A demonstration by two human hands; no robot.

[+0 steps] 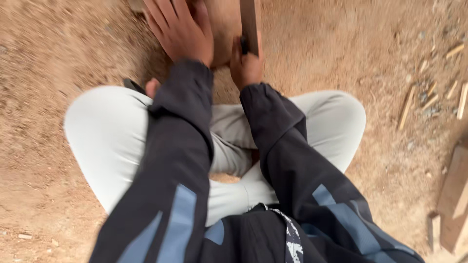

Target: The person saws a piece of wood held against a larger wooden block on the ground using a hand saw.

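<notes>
The person sits cross-legged on sandy ground (58, 160), knees in pale grey trousers (105, 141) spread toward the left and right of the frame, arms in dark sleeves with blue stripes (180, 214) reaching to the top centre. The left hand (180, 29) lies open, fingers spread flat, pressing on a tan wooden block (223, 29) that sits at the top edge of the frame, partly cut off. Just to its right, the right hand (246, 65) is closed in a fist around the dark handle of a flat-bladed tool (249, 22); the blade stands upright against the block and runs out of the frame at the top. The picture is blurred, so what kind of tool it is cannot be told. Thin wood splinters (429, 95) lie scattered on the ground in the upper right, well apart from the hands. A pale wooden plank (456, 195) rests at the lower right edge of the frame.
</notes>
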